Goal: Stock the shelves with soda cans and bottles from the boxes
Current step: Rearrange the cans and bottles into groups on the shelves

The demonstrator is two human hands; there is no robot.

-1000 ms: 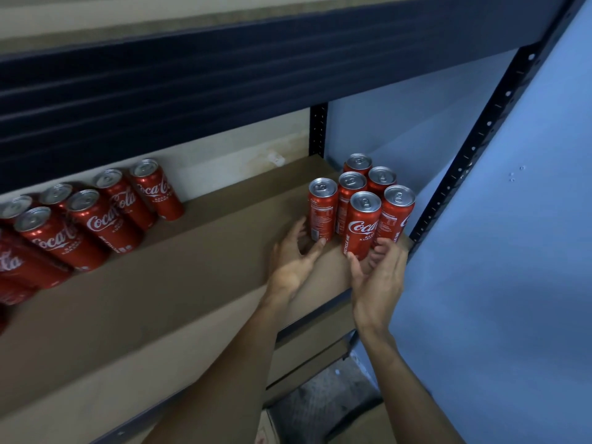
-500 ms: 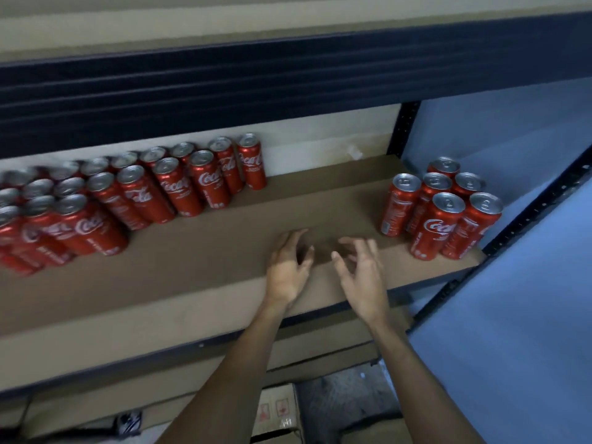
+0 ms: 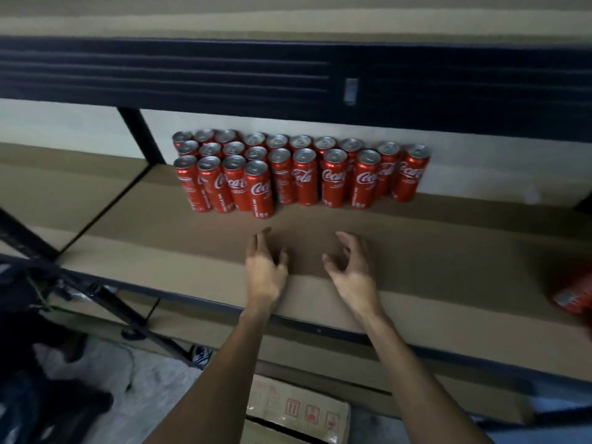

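Observation:
Several red Coca-Cola cans (image 3: 301, 174) stand upright in rows at the back of the brown shelf board (image 3: 448, 245). My left hand (image 3: 267, 267) and my right hand (image 3: 350, 267) hover side by side over the board's front part, fingers loosely spread, holding nothing. Both hands are a short way in front of the cans and touch none of them. At the right edge of the view a blurred red can (image 3: 573, 296) shows partly. A cardboard box (image 3: 298, 411) sits on the floor below the shelf, between my forearms.
A dark metal beam (image 3: 288, 78) of the upper shelf runs overhead. A black upright post (image 3: 141, 136) stands left of the cans. Dark objects and a slanted metal bar (image 3: 105, 302) lie at the lower left, over a grey floor (image 3: 153, 395).
The view has swung left from the small can group at the right end of the shelf to the large group. Both hands left those cans and moved left, empty.

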